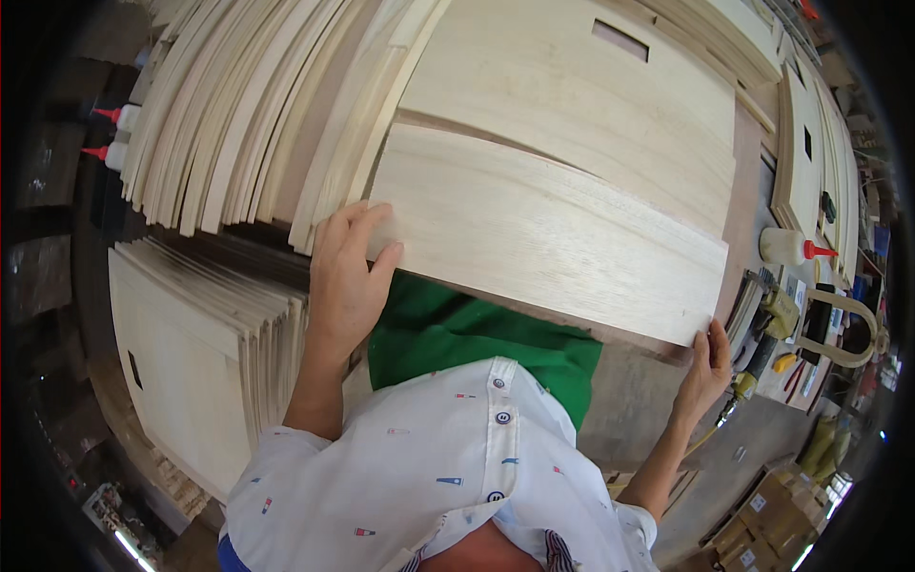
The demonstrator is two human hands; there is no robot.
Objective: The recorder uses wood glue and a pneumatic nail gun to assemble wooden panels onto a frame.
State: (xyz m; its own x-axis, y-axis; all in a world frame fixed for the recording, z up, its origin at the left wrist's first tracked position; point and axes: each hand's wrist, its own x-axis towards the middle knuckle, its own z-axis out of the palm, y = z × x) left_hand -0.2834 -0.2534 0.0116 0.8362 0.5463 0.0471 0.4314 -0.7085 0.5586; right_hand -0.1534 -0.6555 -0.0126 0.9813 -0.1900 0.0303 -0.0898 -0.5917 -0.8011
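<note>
A long, pale plywood board (pixel 543 229) lies across in front of me, tilted slightly down to the right. My left hand (pixel 351 272) is closed on its left end, with thumb and fingers at the edge. At the right end, my right hand (pixel 707 372) grips the near corner between thumb and fingers. Beyond the board, and partly covered by it, rests a larger plywood panel (pixel 572 105) with a rectangular slot cut near its far edge. A dark gap shows between the two pieces at the left.
Wooden panels stand stacked at the left (pixel 257 105), with slotted panels (pixel 181 343) below them. On the right are a white glue bottle (pixel 782 246) with a red tip, a yellow-green air nailer (pixel 782 313) and a curved wooden piece (pixel 863 357). Cardboard boxes (pixel 777 515) sit lower right.
</note>
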